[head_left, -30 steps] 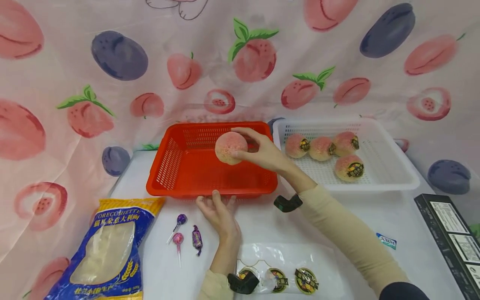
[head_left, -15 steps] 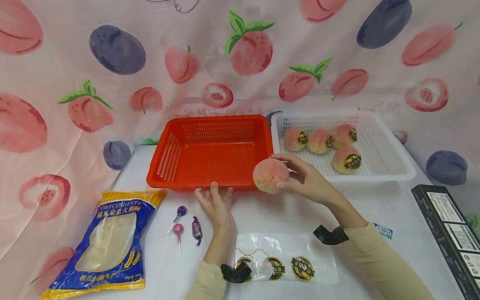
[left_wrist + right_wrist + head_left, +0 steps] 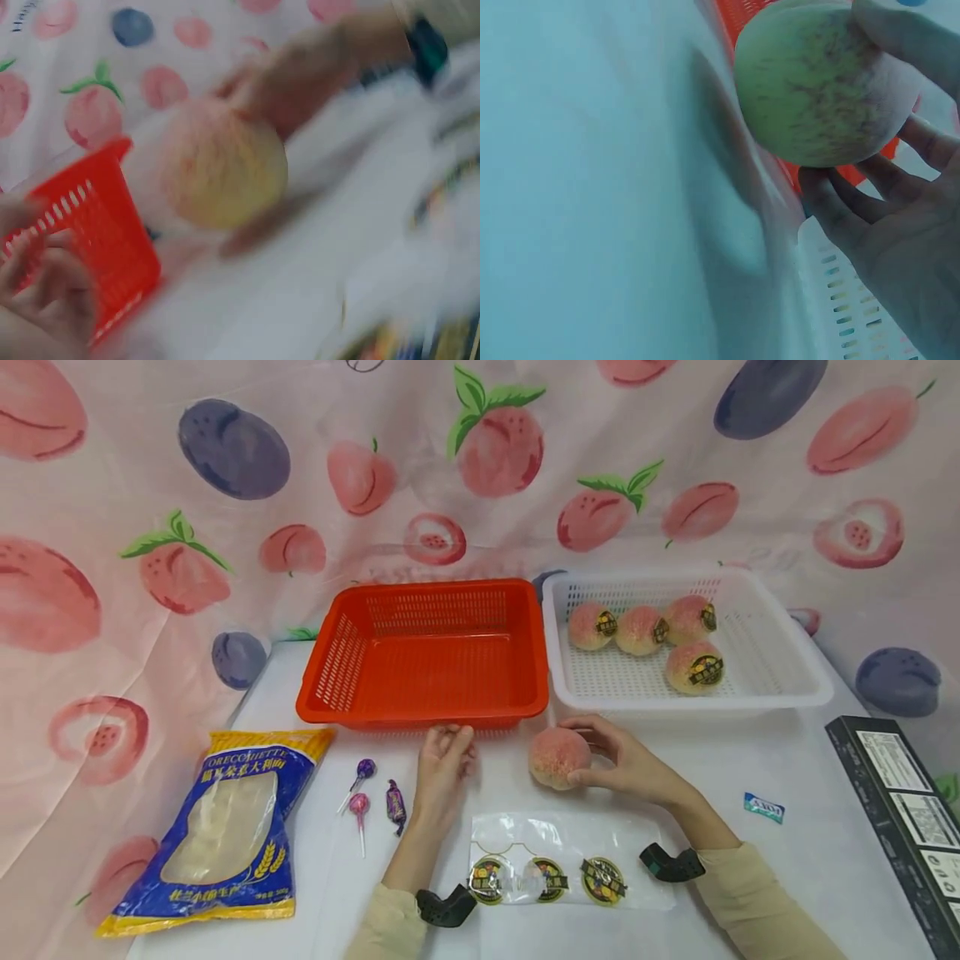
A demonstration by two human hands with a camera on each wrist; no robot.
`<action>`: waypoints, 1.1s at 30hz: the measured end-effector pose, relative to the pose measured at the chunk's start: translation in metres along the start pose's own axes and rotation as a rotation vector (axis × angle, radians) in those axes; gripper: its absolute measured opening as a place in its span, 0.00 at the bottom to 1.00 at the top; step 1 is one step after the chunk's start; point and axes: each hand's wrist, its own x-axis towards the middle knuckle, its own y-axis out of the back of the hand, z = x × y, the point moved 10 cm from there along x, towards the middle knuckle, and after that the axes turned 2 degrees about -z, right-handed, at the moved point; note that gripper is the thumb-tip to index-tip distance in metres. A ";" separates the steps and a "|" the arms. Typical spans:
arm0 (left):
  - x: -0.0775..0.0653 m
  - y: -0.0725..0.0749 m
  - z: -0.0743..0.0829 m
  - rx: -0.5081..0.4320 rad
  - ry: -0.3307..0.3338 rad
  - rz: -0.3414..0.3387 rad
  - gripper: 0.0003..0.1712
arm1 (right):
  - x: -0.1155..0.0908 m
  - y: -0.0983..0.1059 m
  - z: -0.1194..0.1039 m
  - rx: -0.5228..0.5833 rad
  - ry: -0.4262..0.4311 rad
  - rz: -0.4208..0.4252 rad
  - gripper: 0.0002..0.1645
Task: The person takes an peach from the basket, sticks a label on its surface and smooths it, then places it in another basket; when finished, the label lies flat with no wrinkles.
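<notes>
A round pink-and-yellow peach (image 3: 558,758) sits between the thumb and fingers of my right hand (image 3: 626,762), in front of the red basket's right corner. It shows no sticker in the head view, and in the right wrist view a shadow lies beside the peach (image 3: 817,90). My left hand (image 3: 444,768) is at the front rim of the red basket (image 3: 420,720), fingers loosely bent and holding nothing. Whether it touches the rim I cannot tell. Closest to my wrists lies a clear plastic sheet (image 3: 652,877) with several round black-and-gold stickers (image 3: 602,881).
Several stickered peaches (image 3: 693,667) lie in a white basket (image 3: 780,693) at the back right. At left are a blue-and-yellow pasta bag (image 3: 217,827), two lollipops (image 3: 359,804) and a purple wrapped candy (image 3: 396,806). A small packet (image 3: 763,807) and a black box (image 3: 892,810) are at right.
My right hand has carried the peach from over the red basket, rightward and toward me, to in front of it. My left hand's spread fingers have drawn in and bent.
</notes>
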 end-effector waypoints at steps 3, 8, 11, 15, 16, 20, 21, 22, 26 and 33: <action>-0.002 -0.027 -0.008 0.553 -0.048 -0.326 0.13 | 0.002 -0.001 0.003 -0.017 -0.004 0.001 0.37; -0.016 -0.059 -0.018 1.150 -0.272 -0.701 0.11 | 0.005 -0.001 0.006 -0.029 -0.005 0.008 0.35; -0.018 -0.066 -0.021 1.308 -0.268 -0.766 0.14 | 0.005 -0.001 0.009 -0.019 -0.026 0.021 0.35; -0.021 -0.071 -0.025 1.437 -0.249 -0.822 0.12 | 0.003 -0.007 0.020 0.007 -0.027 0.033 0.36; -0.022 -0.072 -0.026 1.455 -0.242 -0.838 0.11 | 0.001 -0.009 0.024 0.010 -0.025 0.031 0.36; -0.029 -0.071 -0.035 1.480 -0.219 -0.873 0.08 | -0.005 -0.018 0.039 0.001 -0.037 0.032 0.37; -0.030 -0.071 -0.037 1.479 -0.218 -0.876 0.07 | -0.006 -0.019 0.041 -0.005 -0.041 0.034 0.37; -0.031 -0.070 -0.038 1.474 -0.219 -0.875 0.07 | -0.008 -0.020 0.041 -0.019 -0.045 0.038 0.38; -0.030 -0.069 -0.035 1.454 -0.232 -0.862 0.06 | -0.013 -0.015 0.036 -0.137 -0.088 0.074 0.42; -0.022 -0.066 -0.030 1.384 -0.239 -0.881 0.07 | -0.023 0.006 0.023 -0.353 -0.205 0.072 0.39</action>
